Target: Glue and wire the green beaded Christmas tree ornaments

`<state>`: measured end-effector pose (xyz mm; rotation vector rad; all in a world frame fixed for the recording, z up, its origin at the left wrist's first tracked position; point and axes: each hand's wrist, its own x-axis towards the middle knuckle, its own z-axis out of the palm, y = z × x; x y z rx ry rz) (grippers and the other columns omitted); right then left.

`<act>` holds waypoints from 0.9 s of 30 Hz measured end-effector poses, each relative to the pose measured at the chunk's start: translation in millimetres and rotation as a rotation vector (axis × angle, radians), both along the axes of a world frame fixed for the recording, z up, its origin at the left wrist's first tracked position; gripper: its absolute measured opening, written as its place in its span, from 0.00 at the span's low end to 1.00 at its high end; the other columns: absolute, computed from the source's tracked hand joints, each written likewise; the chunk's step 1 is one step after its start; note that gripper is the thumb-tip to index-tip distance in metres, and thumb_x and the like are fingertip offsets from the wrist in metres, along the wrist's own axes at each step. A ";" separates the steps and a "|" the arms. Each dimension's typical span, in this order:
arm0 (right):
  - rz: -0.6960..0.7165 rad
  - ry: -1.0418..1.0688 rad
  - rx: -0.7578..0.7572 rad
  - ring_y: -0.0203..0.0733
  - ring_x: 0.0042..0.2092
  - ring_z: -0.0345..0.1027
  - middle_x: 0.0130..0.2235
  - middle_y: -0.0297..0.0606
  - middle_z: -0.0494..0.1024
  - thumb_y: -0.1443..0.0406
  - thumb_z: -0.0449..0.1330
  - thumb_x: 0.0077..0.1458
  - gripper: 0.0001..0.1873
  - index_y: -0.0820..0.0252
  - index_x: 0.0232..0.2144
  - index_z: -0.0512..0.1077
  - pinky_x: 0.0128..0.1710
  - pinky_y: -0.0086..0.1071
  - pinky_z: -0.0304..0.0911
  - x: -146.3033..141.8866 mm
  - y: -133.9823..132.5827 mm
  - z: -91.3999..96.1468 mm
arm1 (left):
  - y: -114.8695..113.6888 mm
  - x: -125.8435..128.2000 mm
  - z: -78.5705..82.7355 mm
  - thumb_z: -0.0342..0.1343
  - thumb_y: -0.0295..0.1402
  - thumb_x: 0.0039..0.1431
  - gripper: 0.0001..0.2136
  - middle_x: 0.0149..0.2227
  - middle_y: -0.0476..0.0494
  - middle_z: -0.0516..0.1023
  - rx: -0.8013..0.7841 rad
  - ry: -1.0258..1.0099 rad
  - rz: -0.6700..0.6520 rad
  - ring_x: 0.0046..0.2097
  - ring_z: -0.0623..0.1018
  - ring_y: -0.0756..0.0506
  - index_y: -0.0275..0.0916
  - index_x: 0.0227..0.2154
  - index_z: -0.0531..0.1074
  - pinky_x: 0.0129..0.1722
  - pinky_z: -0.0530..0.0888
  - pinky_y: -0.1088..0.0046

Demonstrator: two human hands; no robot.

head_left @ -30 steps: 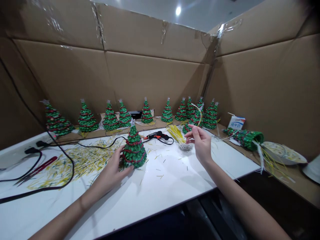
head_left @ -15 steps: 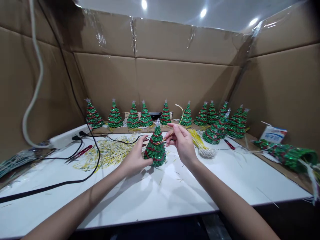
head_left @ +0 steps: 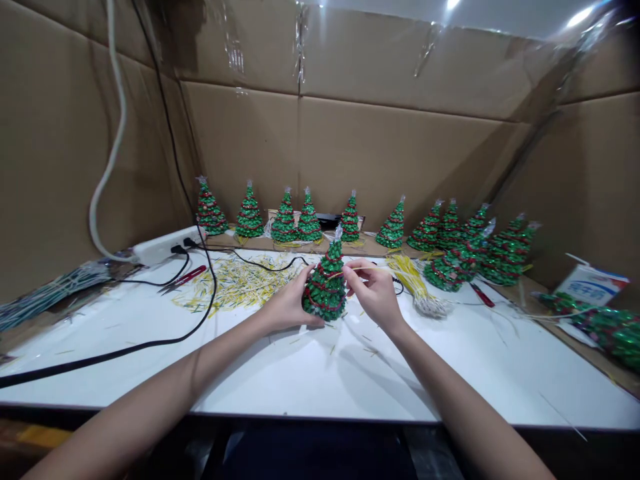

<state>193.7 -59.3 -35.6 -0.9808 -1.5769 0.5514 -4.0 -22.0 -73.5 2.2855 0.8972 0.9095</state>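
Observation:
A small green Christmas tree (head_left: 326, 290) with red garland and a clear star stands upright on the white table, in front of me. Around its left side and base my left hand (head_left: 293, 300) is closed, thumb at the lower front. My right hand (head_left: 371, 290) pinches a thin yellow wire (head_left: 367, 269) against the tree's right side, at about mid-height. One stretch of the wire lies across the front of the tree; its other end trails off to the right above my fingers.
More such trees (head_left: 249, 212) line the back and right. A bundle of yellow wires (head_left: 413, 283) lies right of my hands, wire clippings (head_left: 240, 283) at the left. Red-handled pliers (head_left: 185, 279), a power strip (head_left: 167, 245) and a black cable (head_left: 207, 313) are further left. Cardboard walls (head_left: 240, 133) enclose the table.
The view has tilted down and turned left. My right hand has brought the wire's loose end down from upright to nearly level, and my left hand has closed more around the tree.

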 end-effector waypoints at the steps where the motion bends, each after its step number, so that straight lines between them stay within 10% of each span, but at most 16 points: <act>1: -0.021 -0.054 0.024 0.38 0.30 0.69 0.32 0.37 0.74 0.55 0.57 0.56 0.13 0.59 0.31 0.73 0.24 0.27 0.66 -0.1 -0.9 -0.2 | -0.3 1.5 -1.8 0.69 0.40 0.34 0.53 0.61 0.36 0.60 -0.002 0.014 0.023 0.59 0.65 0.34 0.42 0.63 0.45 0.56 0.65 0.57; 11: -0.194 -0.367 0.218 0.35 0.24 0.61 0.23 0.32 0.70 0.59 0.55 0.58 0.14 0.58 0.23 0.67 0.26 0.28 0.57 2.9 -3.9 3.1 | -4.8 8.8 -1.0 0.67 0.39 0.36 0.42 0.51 0.39 0.70 0.069 0.029 0.103 0.52 0.71 0.36 0.39 0.56 0.57 0.48 0.70 0.62; 27: -0.343 0.318 0.401 0.29 0.18 0.55 0.18 0.28 0.64 0.62 0.59 0.55 0.13 0.59 0.20 0.66 0.15 0.25 0.49 42.5 -14.3 43.1 | -11.9 -18.7 36.4 0.66 0.37 0.35 0.41 0.51 0.43 0.71 0.034 0.188 -0.050 0.50 0.72 0.38 0.40 0.56 0.60 0.50 0.69 0.64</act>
